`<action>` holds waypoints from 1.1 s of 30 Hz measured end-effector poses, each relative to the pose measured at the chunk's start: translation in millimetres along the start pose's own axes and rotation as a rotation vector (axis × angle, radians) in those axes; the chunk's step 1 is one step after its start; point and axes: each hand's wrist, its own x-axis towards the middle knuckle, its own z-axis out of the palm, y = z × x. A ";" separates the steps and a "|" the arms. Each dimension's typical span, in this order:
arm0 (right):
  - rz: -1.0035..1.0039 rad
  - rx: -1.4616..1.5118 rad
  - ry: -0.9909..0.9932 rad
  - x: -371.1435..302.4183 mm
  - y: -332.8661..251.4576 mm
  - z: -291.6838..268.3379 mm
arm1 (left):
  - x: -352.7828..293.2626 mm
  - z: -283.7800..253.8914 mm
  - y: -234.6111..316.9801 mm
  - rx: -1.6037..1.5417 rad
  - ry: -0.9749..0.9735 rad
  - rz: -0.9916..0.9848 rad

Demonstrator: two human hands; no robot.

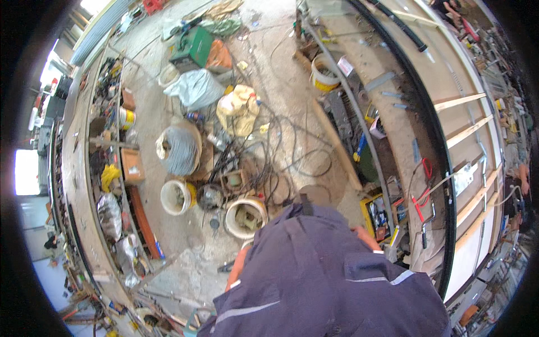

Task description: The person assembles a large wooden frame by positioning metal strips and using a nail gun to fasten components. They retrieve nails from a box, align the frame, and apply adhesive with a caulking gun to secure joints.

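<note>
My dark jacket fills the lower middle of the view. My left forearm shows bare beside it, and its hand is hidden by the jacket. The bare part of my right forearm shows on the other side, with that hand hidden too. What either hand holds cannot be seen. Close to the left forearm stands a white bucket with rubble-like pieces inside. A yellow-edged tray of small parts lies near the right forearm.
Tangled black cables, a grey wire coil and another white bucket lie ahead on the floor. A green metal box stands farther off. Shelving runs along the left; a workbench with a red-handled hacksaw lies right.
</note>
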 end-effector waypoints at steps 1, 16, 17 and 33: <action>-0.004 -0.012 0.019 9.8 -3.8 -8.6 | 1.7 1.6 -7.2 -0.033 -0.019 -0.038; 0.214 0.457 0.126 127.9 -150.4 -147.0 | 152.3 -36.6 30.4 -0.144 -0.161 -0.267; 0.270 0.460 0.078 149.9 -159.2 -159.4 | 166.9 -42.4 38.0 -0.133 -0.168 -0.261; -0.037 0.712 0.224 295.0 -451.6 -480.2 | 496.5 -240.7 346.9 -0.160 0.029 -0.055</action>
